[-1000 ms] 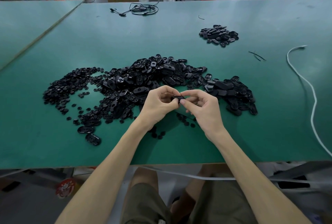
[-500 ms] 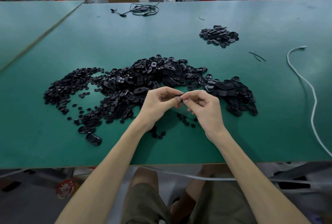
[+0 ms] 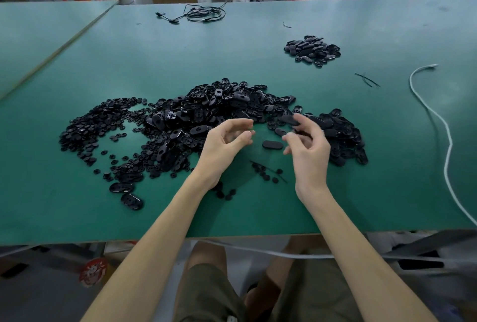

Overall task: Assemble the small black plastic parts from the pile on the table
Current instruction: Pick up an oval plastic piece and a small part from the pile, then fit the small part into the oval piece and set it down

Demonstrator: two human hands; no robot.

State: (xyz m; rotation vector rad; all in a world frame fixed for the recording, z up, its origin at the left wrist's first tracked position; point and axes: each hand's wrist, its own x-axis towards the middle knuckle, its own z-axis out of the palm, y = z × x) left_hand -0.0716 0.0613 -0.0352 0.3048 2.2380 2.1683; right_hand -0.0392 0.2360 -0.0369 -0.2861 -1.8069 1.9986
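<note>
A wide pile of small black plastic parts (image 3: pixel 219 112) lies across the middle of the green table (image 3: pixel 77 205): oval shells in the centre, small round discs (image 3: pixel 95 125) to the left, more ovals (image 3: pixel 343 138) to the right. My left hand (image 3: pixel 224 146) hovers in front of the pile with fingers loosely curled and nothing in it. My right hand (image 3: pixel 308 146), blurred by motion, is a hand's width to the right, fingers relaxed, with no part gripped. A single black oval piece (image 3: pixel 272 144) sits between the two hands, touched by neither.
A smaller heap of black ovals (image 3: pixel 312 49) lies at the far right. A white cord (image 3: pixel 447 138) snakes down the right side and a black cable (image 3: pixel 204 13) is coiled at the far edge. A few loose discs (image 3: pixel 265 173) lie near the front edge.
Both hands were pinching one black piece together. Now they have pulled apart and let go, and the oval piece is free between them.
</note>
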